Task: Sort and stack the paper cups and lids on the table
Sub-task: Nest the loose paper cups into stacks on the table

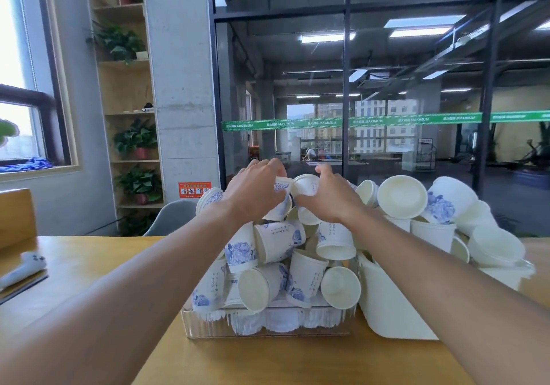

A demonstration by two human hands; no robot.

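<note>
Two bare forearms are stretched forward over a wooden table (89, 310) toward the top of a tall heap of paper cups (276, 265). The heap is piled in and above a clear ribbed plastic bin (268, 323) standing on the table near its front edge, and most of the cups are white with blue floral print and lie tilted or on their sides.

The left hand (256, 189) is curled around a blue-printed cup (281, 188) at the summit of the heap; its fingers are wrapped over the cup's far side, so the cup is grasped from above. The right hand (330, 195) is closed on a plain white cup (305, 184) lying just beside the first, its open mouth turned toward the left hand. The two held cups are almost touching, rim to rim, between the hands; whether they actually meet cannot be told.

To the right of the bin, a white plastic basket (387, 301) is filled with larger white cups and a wide white bowl-shaped cup (401, 195) whose opening is faced toward the camera. The held cups are well above the table surface, on top of the pile.
</note>
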